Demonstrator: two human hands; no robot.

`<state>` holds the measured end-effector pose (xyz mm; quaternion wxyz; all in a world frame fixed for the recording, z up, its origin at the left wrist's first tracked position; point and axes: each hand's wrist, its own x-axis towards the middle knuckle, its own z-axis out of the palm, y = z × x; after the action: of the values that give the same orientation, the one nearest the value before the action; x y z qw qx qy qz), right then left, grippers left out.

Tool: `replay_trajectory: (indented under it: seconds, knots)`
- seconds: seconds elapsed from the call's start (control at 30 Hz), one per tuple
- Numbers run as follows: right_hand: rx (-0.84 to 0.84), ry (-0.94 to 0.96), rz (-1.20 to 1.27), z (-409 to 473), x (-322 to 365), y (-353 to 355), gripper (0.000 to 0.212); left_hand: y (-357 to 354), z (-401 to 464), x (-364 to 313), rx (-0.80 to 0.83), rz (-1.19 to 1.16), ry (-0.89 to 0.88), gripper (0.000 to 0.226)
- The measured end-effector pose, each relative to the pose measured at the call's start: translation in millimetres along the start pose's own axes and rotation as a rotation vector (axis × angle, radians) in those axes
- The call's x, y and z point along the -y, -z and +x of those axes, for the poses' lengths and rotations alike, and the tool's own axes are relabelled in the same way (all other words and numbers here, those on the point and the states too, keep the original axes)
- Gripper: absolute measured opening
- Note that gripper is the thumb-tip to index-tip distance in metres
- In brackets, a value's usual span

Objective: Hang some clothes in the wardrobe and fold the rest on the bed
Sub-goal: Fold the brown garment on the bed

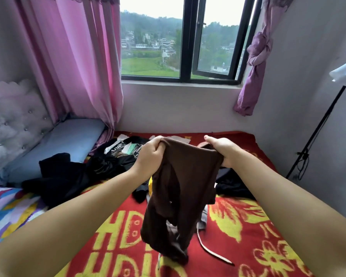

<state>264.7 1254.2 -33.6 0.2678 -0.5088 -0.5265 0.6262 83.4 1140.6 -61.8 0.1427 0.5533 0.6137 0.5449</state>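
Observation:
A dark brown garment [180, 188] hangs in the air above the bed [248, 226], held up by its top edge. My left hand [150, 154] grips the left corner of that edge and my right hand [222, 149] grips the right corner. The cloth droops down between my arms to just above the red and yellow blanket. Behind it on the bed lie a pile of black clothes [68, 176], a black printed shirt [124, 152] and another dark garment [232, 184] to the right. The wardrobe is not in view.
A blue pillow [68, 140] leans by the padded headboard [12, 124] at the left. Pink curtains [74, 56] and a window [180, 41] stand behind the bed. A black stand [316, 132] leans at the right wall. A thin strap [210, 250] lies on the blanket.

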Motion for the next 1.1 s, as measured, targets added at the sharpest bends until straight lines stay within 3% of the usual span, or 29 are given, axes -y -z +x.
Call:
replay_trajectory:
  seconds: [0.1,0.23,0.3,0.37,0.47,0.53,0.67,0.8,0.9,1.0,1.07,1.1]
  knots:
    - [-0.012,0.158,-0.275,-2,-2,-6,0.041,-6,8,-17,0.087,0.076,-0.067,0.020]
    - [0.494,0.321,-0.317,-24,13,-24,0.060,-10,21,-33,0.215,0.001,0.058,0.025]
    - [0.634,0.319,-0.293,-32,18,-26,0.054,-2,28,-39,0.283,-0.096,0.152,0.021]
    - [0.578,0.347,-0.397,-38,19,-27,0.032,5,34,-45,0.388,-0.121,0.167,0.020]
    - [0.311,0.430,-0.505,-35,18,-32,0.017,8,35,-46,0.421,-0.134,0.175,0.019]
    - [0.260,0.496,-0.434,-34,18,-36,0.017,9,30,-39,0.424,-0.129,0.205,0.023]
    - [0.197,0.491,-0.134,-31,21,-34,0.017,12,9,-10,0.598,0.009,0.299,0.017]
    - [0.064,0.388,0.059,-20,25,-18,0.022,22,0,13,0.499,-0.130,0.447,0.017]
    - [-0.009,0.351,0.074,-14,21,-5,0.026,23,3,13,0.357,-0.262,0.356,0.017]
    - [-0.077,0.355,-0.011,-12,17,5,0.027,20,12,1,0.224,-0.200,0.184,0.012]
    - [-0.021,0.390,-0.169,-15,15,11,0.019,18,20,-11,0.252,-0.181,0.107,0.011]
    - [0.084,0.402,-0.260,-20,15,11,0.018,17,23,-19,0.302,-0.169,0.071,0.014]
